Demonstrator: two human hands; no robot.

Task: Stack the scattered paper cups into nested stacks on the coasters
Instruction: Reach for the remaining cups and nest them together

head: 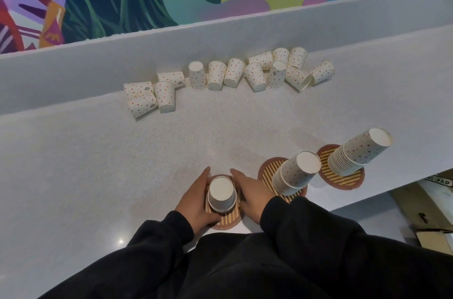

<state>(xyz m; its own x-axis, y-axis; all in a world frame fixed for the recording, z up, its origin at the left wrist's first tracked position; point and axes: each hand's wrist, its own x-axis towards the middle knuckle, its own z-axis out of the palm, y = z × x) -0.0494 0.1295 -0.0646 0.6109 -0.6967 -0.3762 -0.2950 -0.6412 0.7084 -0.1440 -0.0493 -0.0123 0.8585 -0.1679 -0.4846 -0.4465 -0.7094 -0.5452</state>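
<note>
Both hands, left hand (196, 198) and right hand (250, 197), flank straight-fingered an inverted cup (221, 197) on the nearest coaster (228, 221).

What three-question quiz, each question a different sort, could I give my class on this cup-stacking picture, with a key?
1. True or false: the left hand and the right hand flank the upturned cup on the nearest coaster.
2. How many coasters carry cups? A one, B two, C three.
3. Fill in: the tallest stack stands farthest to the ____.
Key: 1 true; 2 C; 3 right.
</note>
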